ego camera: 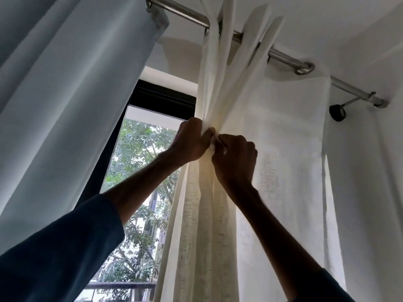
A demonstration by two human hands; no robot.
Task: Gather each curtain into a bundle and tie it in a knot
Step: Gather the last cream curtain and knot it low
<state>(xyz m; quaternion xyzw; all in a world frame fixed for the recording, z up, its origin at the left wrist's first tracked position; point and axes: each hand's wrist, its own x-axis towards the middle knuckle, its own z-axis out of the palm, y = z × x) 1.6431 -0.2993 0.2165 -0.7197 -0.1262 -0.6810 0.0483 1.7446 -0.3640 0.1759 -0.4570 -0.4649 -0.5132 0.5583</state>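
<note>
A cream sheer curtain (272, 131) hangs from a steel rod (283, 56) on the right of the window. Its left folds are pulled together into a bunch at mid-height. My left hand (192, 142) grips that bunch from the left, fingers curled round the fabric. My right hand (235, 160) meets it from the right and pinches a fold of the same curtain between thumb and fingers. Both hands touch at the gathered point. A pale blue-grey curtain (65, 105) hangs on the left, slanting across the view.
The rod's wall bracket with a black knob (337, 113) sticks out at the right end. A dark-framed window (141, 171) shows trees and a balcony railing (117, 285). White wall and ceiling surround the rod.
</note>
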